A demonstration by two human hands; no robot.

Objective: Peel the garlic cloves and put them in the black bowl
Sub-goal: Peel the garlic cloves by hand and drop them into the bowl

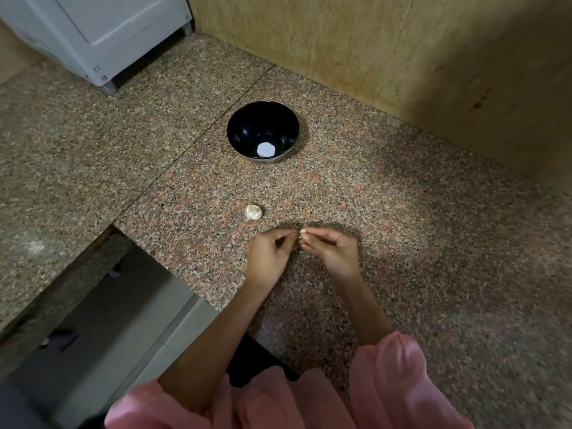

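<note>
Pink sleeves point(387, 382) lowest; I see L hand point(267, 258) + R hand point(332, 250) both pinching one garlic clove point(303, 232) over counter point(402, 212). Spare garlic point(253, 213) just beside; black bowl point(263, 131) well apart, farther back; counter edge point(173, 274) by L wrist.

A speckled granite counter point(402, 212), pinkish brown, fills most of the view under dim indoor light. A thin straight seam point(198, 137) runs diagonally across it from the far edge toward the near left. A yellowish tan stone wall point(356, 41) rises along the counter's far and right edges, meeting in a corner. At the far left corner stands a white appliance point(102, 29) on short feet. Past the near left edge lie blurred grey and white lower surfaces point(108, 320).
</note>
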